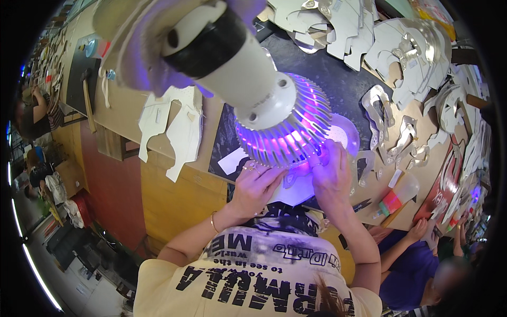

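Observation:
A large lamp (pixel 288 129) with grey metal fins glows purple over the work and hides part of it. Just below its rim, a white flat cut piece (pixel 297 191) lies between my hands. My left hand (pixel 254 189) is closed, thumb and fingers pressed together at the piece's left edge. On the other side, my right hand (pixel 332 177) has its fingers bent and pinched together under the lamp's edge. What those fingertips hold is hidden by glare and the fins. A small white card-like piece (pixel 232 160) rests on the dark mat near my left hand.
White cut pieces (pixel 174 124) hang over the table edge at left, near a hammer (pixel 88 100). Stacks of cut pieces (pixel 406 58) fill the far right. A clear bottle with pink liquid (pixel 397 195) lies at right, close to another person's arm (pixel 404 245).

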{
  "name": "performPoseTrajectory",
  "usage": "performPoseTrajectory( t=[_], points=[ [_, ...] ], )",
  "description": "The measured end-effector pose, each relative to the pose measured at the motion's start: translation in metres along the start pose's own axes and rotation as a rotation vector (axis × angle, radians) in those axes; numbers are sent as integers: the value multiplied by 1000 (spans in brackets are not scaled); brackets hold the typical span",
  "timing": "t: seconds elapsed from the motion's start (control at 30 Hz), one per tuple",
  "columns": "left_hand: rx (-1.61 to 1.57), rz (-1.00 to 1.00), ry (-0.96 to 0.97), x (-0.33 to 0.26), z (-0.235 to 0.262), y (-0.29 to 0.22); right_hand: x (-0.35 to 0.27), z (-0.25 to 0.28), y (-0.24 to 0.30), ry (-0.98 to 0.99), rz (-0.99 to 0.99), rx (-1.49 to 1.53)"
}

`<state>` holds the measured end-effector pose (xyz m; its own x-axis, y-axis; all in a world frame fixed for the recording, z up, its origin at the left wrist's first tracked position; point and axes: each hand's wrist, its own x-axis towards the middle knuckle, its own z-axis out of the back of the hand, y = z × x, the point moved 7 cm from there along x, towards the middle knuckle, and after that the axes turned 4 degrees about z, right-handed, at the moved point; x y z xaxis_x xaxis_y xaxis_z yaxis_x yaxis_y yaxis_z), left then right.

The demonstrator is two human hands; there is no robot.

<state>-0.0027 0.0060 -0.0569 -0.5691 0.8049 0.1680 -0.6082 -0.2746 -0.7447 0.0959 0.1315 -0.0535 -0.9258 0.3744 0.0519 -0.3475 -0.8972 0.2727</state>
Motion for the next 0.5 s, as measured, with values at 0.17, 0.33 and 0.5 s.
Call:
performPoseTrajectory(
  t=[0.17,0.33,0.5],
  points=[
    [-52,-30,-20,-3,-3,2,-1,1,6,-32,89,-45],
    [-36,-15,42,-3,-6,5,-8,-3,11,7,82,-38],
    [46,-14,63,-5,-6,5,-9,-4,13,13,46,-59]
  ],
)
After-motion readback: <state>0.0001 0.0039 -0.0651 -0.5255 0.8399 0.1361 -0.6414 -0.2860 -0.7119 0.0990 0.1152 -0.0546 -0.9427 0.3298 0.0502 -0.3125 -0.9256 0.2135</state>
